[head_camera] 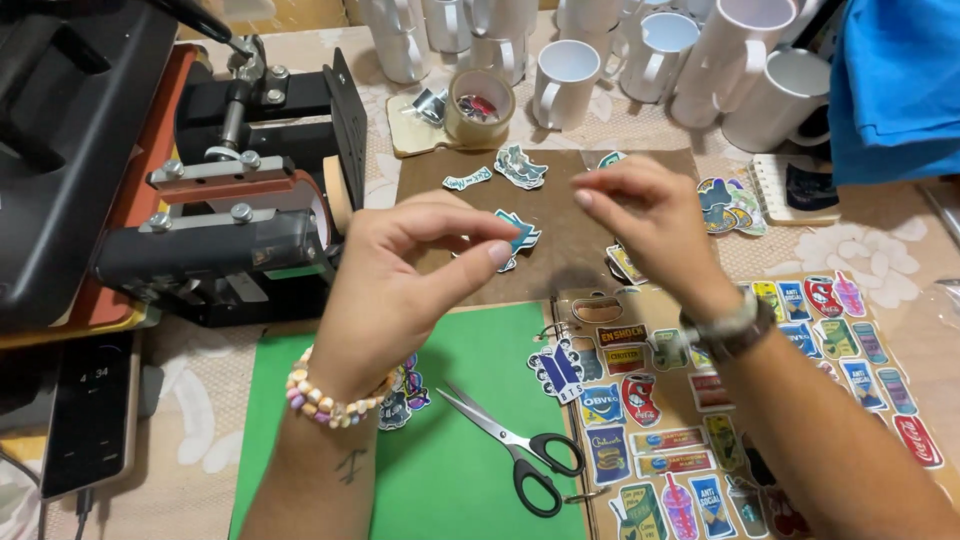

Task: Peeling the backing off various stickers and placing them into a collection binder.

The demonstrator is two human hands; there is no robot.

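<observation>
Head view shows left hand (395,290) pinching a blue sticker (521,234) over brown paper (560,215), right hand (650,215) pinched nearby, its hold uncertain, scissors (515,450) resting below.

A small cut-out sticker (519,234), teal blue with a white border, hung pinched at the fingertips of the left hand (400,290). It was held tilted above a brown sheet (570,250), its lower part hidden behind the thumb.
</observation>
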